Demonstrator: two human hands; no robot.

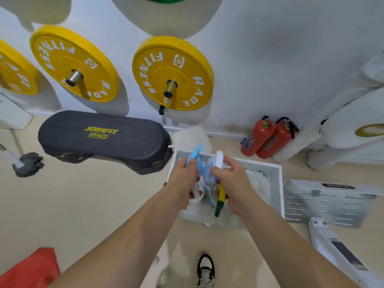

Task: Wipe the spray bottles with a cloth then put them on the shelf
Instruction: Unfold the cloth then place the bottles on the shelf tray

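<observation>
Left hand [185,173] grips the blue bottle [195,157], right hand [230,179] the white bottle [219,160]. Both are held over the box's [278,183] far-left corner, probably for wiping.

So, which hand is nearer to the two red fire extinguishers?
Right. The right hand lies to the lower left of the fire extinguishers; the left hand lies farther left, beyond it.

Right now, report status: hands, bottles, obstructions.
Left hand grips blue-trigger spray bottle. Right hand grips white-trigger spray bottle. Both above the white bin. Nothing blocks them.
</observation>
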